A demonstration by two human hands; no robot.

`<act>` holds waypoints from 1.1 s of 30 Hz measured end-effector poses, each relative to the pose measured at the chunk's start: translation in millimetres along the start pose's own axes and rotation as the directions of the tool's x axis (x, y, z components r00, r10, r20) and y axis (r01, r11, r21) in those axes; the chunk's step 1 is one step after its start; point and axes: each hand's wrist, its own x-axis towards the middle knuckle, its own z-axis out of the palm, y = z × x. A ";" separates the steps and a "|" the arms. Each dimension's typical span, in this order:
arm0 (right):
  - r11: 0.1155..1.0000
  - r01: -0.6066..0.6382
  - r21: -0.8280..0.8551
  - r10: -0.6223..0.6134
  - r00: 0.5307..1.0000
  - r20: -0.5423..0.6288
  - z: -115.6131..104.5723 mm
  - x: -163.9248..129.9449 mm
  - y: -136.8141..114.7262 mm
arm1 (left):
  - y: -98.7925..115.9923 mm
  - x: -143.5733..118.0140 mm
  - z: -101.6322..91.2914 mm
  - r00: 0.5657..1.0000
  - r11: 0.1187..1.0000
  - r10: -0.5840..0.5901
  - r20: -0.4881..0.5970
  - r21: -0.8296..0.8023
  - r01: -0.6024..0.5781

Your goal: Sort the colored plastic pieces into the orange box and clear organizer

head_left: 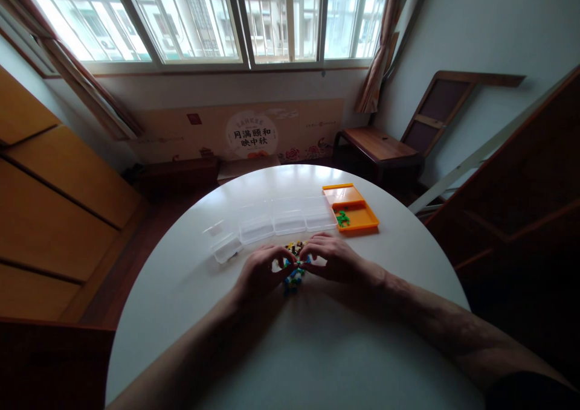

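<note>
My left hand (264, 269) and my right hand (334, 258) meet over a small pile of building bricks (293, 282) in the middle of the table. Both are closed in a pinch, thumb against forefinger, with the fingertips almost touching. Whatever sits between them is tiny and dark or greenish, too small to make out. The pile mixes blue, green, white, yellow and black pieces, and my fingers hide part of it. Just past my right hand lies an orange box (366, 218) with its lid open; several green bricks (342, 218) are in its left part.
Clear plastic boxes (290, 221) stand in a row beyond my hands, left of the orange box. A smaller clear box (226, 250) sits apart at the left. All rest on a round white table (190, 325). A wooden chair (380, 144) stands behind, near the window.
</note>
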 end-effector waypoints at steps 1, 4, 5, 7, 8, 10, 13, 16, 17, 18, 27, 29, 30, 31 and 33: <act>1.000 0.002 0.001 -0.002 1.000 0.001 -0.7 0.4 -0.6 | -0.1 0.2 -0.2 1.000 1.000 0.001 0.004 -0.003 -0.001; 1.000 0.025 0.005 -0.025 1.000 0.002 -2.3 1.4 -1.9 | 0.0 0.5 -0.5 1.000 1.000 0.005 0.008 0.006 -0.005; 1.000 0.029 0.007 -0.029 1.000 0.003 -2.3 1.6 -2.3 | 0.1 0.6 -0.5 1.000 1.000 0.007 0.010 0.012 -0.008; 1.000 0.022 0.013 -0.022 1.000 -0.002 -1.9 1.7 -2.8 | 0.0 0.5 -0.3 1.000 1.000 0.011 0.012 0.017 -0.011; 1.000 0.012 0.018 -0.012 1.000 -0.005 -1.9 1.7 -3.0 | -0.2 0.4 -0.3 1.000 1.000 0.014 0.015 0.013 -0.014; 0.999 -0.013 0.034 0.014 1.000 -0.025 -4.0 1.0 -2.4 | -1.3 0.0 -0.9 1.000 1.000 0.027 0.017 -0.001 -0.027; 0.994 -0.104 0.039 0.108 0.987 -0.116 -16.4 -1.9 4.2 | -4.4 -1.2 -4.4 0.997 0.997 0.074 0.002 0.011 -0.074; 0.957 -0.283 -0.062 0.260 0.933 -0.247 -37.8 -8.3 21.4 | -7.6 -3.0 -10.9 0.990 0.989 0.140 0.023 0.049 -0.141; 0.935 -0.336 -0.111 0.295 0.913 -0.281 -45.2 -11.1 29.0 | -8.4 -3.8 -13.3 0.986 0.985 0.160 0.045 0.053 -0.163; 0.909 -0.387 -0.157 0.320 0.887 -0.333 -51.9 -14.1 36.9 | -8.8 -4.5 -15.6 0.981 0.982 0.179 0.071 0.052 -0.183; 0.718 -0.594 -0.363 0.452 0.795 -0.405 -62.3 -28.0 66.3 | -7.0 -7.3 -21.5 0.932 0.951 0.280 0.230 0.063 -0.302; 0.728 -0.588 -0.353 0.454 0.799 -0.394 -58.5 -26.2 63.1 | -6.2 -7.4 -20.5 0.927 0.942 0.303 0.222 0.079 -0.327; 0.737 -0.580 -0.348 0.450 0.804 -0.388 -56.8 -25.1 61.4 | -5.5 -7.5 -20.1 0.925 0.937 0.312 0.217 0.093 -0.338; 0.747 -0.569 -0.345 0.442 0.812 -0.381 -55.3 -23.9 59.7 | -4.7 -7.5 -19.7 0.924 0.931 0.318 0.214 0.112 -0.346; 0.765 -0.544 -0.344 0.422 0.828 -0.370 -52.8 -21.8 56.9 | -2.5 -7.8 -19.0 0.922 0.922 0.319 0.220 0.152 -0.356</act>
